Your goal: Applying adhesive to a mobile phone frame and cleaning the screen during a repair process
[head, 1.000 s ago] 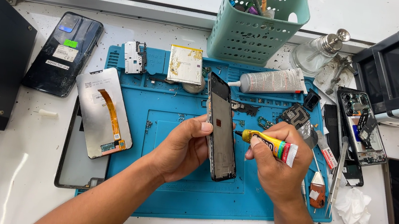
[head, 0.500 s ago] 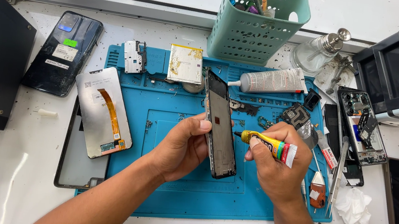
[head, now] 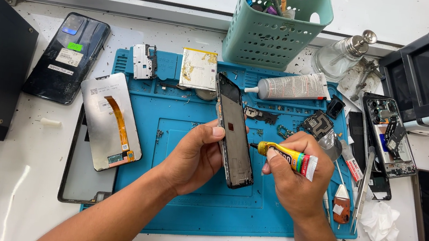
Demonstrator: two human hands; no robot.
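Phone frame [head: 234, 133] tilted more vs. prev; glue tube [head: 288, 158] same.

Both bare forearms come in from the bottom edge and angle toward each other. The left hand [head: 194, 158] sits palm inward, its fingers curled and its thumb stretched forward and pressed flat, closed in a grip. The right hand [head: 294, 175] is bunched into a loose fist, knuckles up, thumb and forefinger pinched together at the front. The two hands lie near each other, not touching.
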